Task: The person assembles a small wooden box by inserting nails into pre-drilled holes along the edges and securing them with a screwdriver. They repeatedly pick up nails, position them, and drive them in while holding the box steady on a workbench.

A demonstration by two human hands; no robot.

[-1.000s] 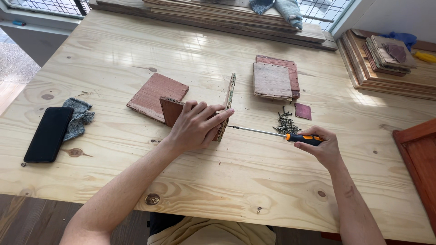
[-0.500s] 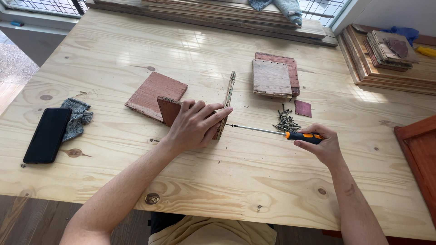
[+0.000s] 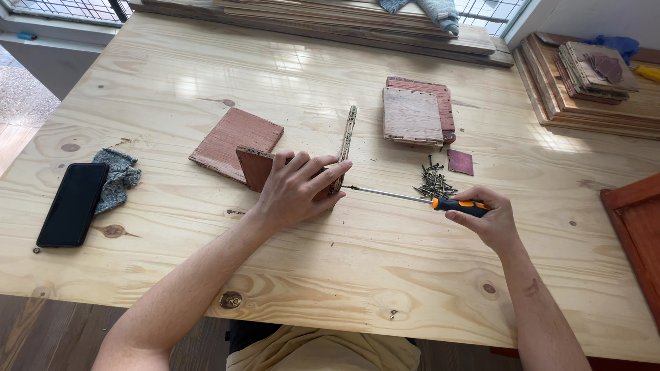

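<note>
Near the middle of the tabletop [image 3: 206, 69], the left hand [image 3: 297, 191] lies spread over two upright reddish plywood pieces [image 3: 256, 166] meeting at a corner, fingers pressing the thin standing panel [image 3: 348, 137]. The right hand [image 3: 487, 218] is clenched around the orange-and-black handle of a screwdriver [image 3: 419, 199]; its shaft runs level to the panel's outer face, tip touching. A pile of dark screws [image 3: 433, 184] lies just beyond the shaft. A flat red board [image 3: 227, 137] lies behind the left hand. A black phone [image 3: 73, 203] and grey rag [image 3: 118, 174] rest near the left edge.
</note>
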